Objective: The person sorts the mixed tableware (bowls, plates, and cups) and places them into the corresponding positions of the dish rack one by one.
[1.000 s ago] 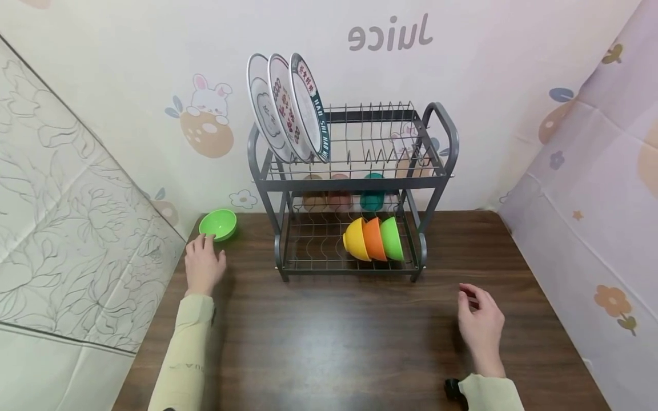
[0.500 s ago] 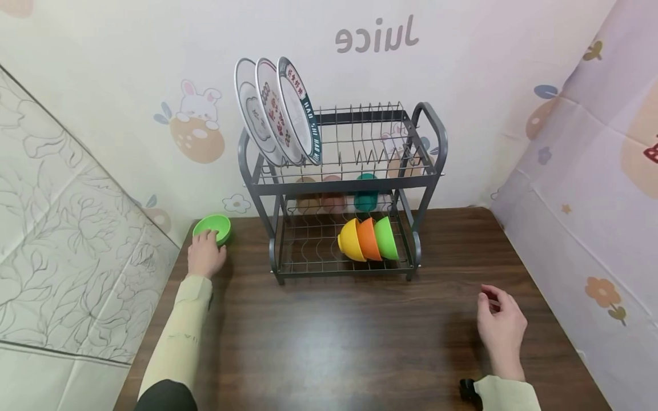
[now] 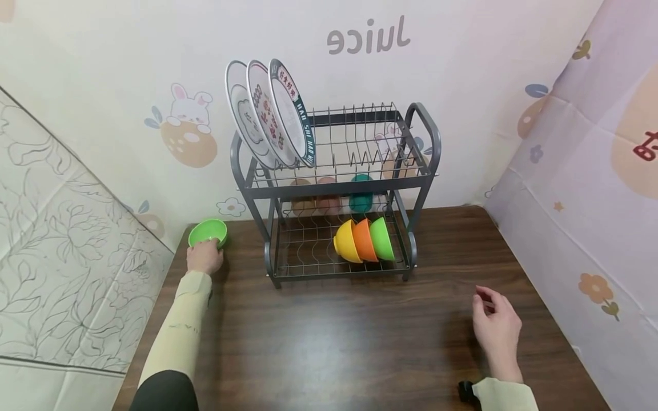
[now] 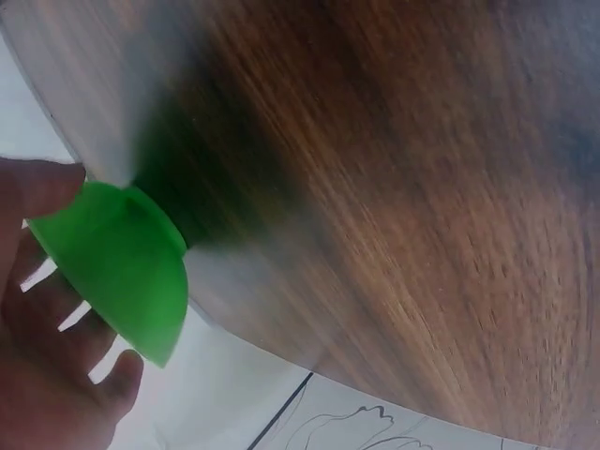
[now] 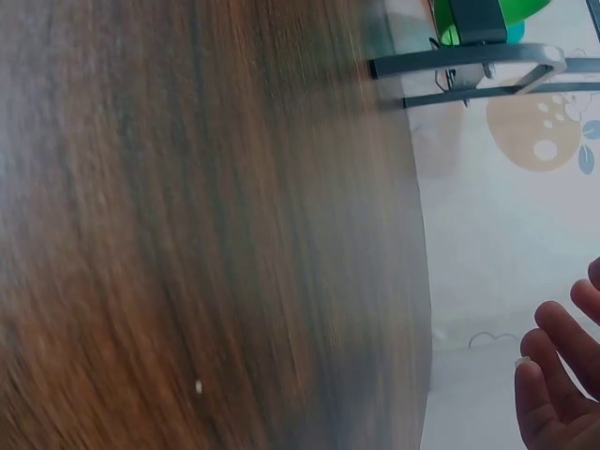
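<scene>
A small green bowl [image 3: 208, 231] is at the table's far left corner, mouth upward. My left hand [image 3: 204, 257] grips its near rim. In the left wrist view, the thumb lies against the green bowl [image 4: 122, 262] and the other fingers curl at its rim, partly hidden behind it. Whether the bowl's base touches the table cannot be told. My right hand [image 3: 496, 331] is held over the right part of the table, fingers loosely bent, holding nothing. Those bent fingers [image 5: 562, 347] also appear in the right wrist view.
A two-tier dish rack [image 3: 339, 187] stands at the back middle. Several plates lean at its upper left, among them a green-rimmed plate [image 3: 293, 114]. Below, yellow [image 3: 346, 242], orange and green bowls nest sideways, with cups [image 3: 361, 194] behind. Printed cloth walls surround the brown table [image 3: 329, 342].
My left hand has moved forward onto the green bowl and now grips its rim. My right hand has shifted slightly. The head view has turned a little, moving the scene left.
</scene>
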Tool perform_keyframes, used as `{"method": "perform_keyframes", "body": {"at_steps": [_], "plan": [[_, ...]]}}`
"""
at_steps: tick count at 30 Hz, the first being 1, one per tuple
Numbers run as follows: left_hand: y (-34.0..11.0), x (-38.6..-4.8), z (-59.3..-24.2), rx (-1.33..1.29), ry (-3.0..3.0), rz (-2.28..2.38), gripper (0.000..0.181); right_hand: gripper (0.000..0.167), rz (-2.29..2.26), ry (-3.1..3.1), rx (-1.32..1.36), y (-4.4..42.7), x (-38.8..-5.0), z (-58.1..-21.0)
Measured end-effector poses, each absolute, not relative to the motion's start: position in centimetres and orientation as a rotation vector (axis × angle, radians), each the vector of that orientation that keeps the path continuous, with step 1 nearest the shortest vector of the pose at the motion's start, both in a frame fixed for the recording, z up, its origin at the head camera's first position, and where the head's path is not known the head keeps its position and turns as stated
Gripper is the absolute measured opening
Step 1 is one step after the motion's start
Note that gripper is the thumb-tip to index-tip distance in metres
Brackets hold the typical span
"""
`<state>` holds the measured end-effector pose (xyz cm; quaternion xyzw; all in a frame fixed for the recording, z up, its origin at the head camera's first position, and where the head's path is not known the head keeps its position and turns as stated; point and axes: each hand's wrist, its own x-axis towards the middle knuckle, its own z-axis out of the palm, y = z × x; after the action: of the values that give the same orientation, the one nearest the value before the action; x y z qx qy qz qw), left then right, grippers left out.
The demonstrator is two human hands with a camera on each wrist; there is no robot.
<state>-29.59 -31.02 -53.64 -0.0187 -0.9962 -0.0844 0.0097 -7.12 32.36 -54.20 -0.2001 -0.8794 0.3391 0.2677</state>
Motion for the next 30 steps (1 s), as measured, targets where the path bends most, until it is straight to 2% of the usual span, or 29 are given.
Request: {"method": "perform_keyframes", "body": {"at_steps": [5,11,16,20,27,30], "plan": [[-31.4,-28.7,-53.7,-0.028,-2.970,-0.282,0.016,0.023,0.940,-2.402,-0.404,30.6,-7.5,-54.6],[-30.9,-26.5,-52.9,0.024,-2.804,-0.391,0.010,0.023,0.979,-2.465,-0.241,27.4,-7.8,-55.6],[-30.1,-24.0,-52.5,0.029,-2.750,-0.429,0.009,0.024,1.004,-2.518,-0.219,26.8,-7.9,-55.8],[-29.5,-21.3,-52.3,0.014,-2.748,-0.445,0.011,0.024,1.001,-2.532,-0.195,26.7,-8.2,-55.8],[-27.3,-15.8,-51.1,-0.017,-2.853,-0.597,0.033,0.022,1.019,-2.568,-0.132,25.0,-8.5,-56.5],[-26.3,-13.1,-50.4,-0.037,-2.887,-0.712,0.035,0.022,1.036,-2.571,-0.084,23.5,-8.3,-56.8]]}}
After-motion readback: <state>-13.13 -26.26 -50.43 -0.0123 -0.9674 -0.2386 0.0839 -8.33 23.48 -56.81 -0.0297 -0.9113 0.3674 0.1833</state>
